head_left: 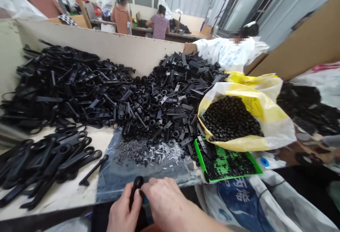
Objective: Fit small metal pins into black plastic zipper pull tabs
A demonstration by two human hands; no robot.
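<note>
My left hand (124, 207) is closed around a black plastic part (137, 184) with a rounded ring end, which points up between thumb and fingers at the table's front edge. Close beside it, my right hand (162, 196) has its fingers curled in against the part. What those fingertips grip, if anything, is hidden behind the hand. Just beyond both hands lie small silver pins (167, 152) and small dark screws or pins (130, 152) on a dark blue-grey sheet (114, 186).
Long black handle-like parts (63, 150) lie at the left, with a large heap of black parts (87, 79) behind. A bag of round black pieces (231, 118) and a green tray (205, 173) stand at the right. Several people sit or stand beyond the low partition (127, 51).
</note>
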